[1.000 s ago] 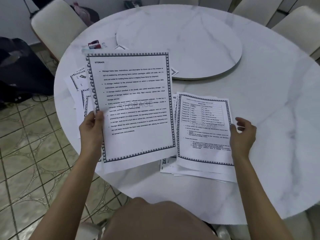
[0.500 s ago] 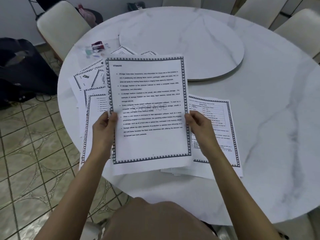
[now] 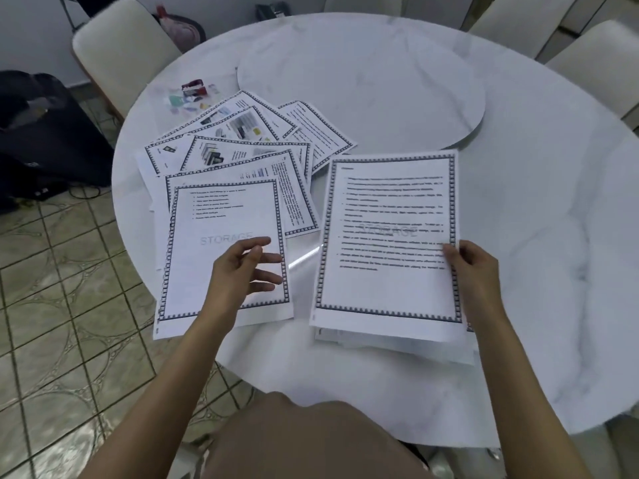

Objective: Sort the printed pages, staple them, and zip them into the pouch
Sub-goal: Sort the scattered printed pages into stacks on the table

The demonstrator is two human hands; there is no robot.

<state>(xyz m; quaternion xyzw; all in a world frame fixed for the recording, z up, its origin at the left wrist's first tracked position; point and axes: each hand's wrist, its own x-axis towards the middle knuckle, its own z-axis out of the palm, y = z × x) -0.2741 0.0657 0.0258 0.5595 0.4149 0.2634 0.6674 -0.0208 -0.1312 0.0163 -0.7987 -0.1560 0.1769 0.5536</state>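
A text page with a patterned border [image 3: 387, 236] lies on top of a stack of pages [image 3: 397, 344] at the right. My right hand [image 3: 473, 271] pinches that page's right edge. Left of it, several loose bordered pages [image 3: 242, 160] are fanned across the table, with a "STORAGE" page [image 3: 221, 216] nearest me. My left hand [image 3: 242, 271] hovers over that page with fingers spread and holds nothing. A small red stapler [image 3: 193, 87] sits among clear plastic at the far left. I cannot make out the pouch for certain.
The round white marble table [image 3: 536, 236] has a raised turntable [image 3: 363, 81] at its middle. White chairs [image 3: 117, 46] stand around it. A dark bag [image 3: 38, 133] rests on the tiled floor to the left.
The text page moved right and came down onto the right stack. My left hand let go of it and now hovers over the left pages. My right hand still holds its right edge.
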